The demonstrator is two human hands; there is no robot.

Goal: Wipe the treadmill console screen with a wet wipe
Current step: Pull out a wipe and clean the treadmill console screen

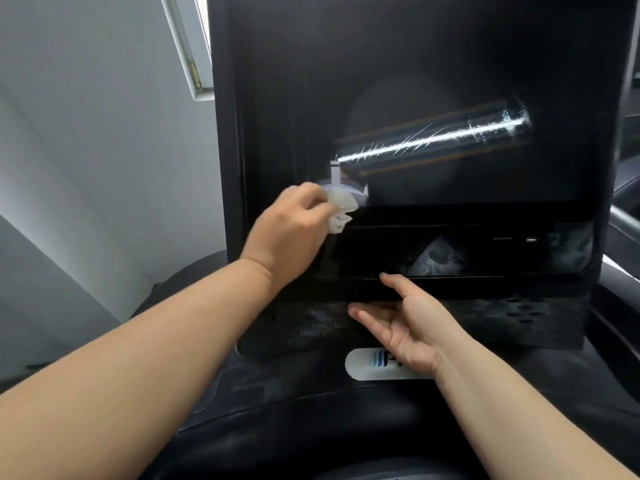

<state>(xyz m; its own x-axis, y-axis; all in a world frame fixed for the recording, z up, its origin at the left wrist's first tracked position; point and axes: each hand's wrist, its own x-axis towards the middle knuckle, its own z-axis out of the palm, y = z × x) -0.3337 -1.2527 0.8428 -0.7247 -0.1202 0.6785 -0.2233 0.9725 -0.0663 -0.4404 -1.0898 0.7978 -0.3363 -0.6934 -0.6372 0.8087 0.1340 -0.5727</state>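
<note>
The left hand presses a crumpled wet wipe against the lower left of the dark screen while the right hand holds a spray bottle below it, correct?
Not quite. The head view shows the right hand open and empty; no spray bottle is visible. The rest stands: the left hand presses the wet wipe against the screen.

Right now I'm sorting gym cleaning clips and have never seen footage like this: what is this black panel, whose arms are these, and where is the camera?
The camera sits on the person's head, looking forward and down, so both arms are the wearer's own. The black panel is a treadmill console screen, switched off and reflecting a bright strip of light. The left hand presses a crumpled white wet wipe against the screen's lower left area. The right hand is open, palm up, holding nothing, near the ledge under the screen. A white logo badge shows below it.
</note>
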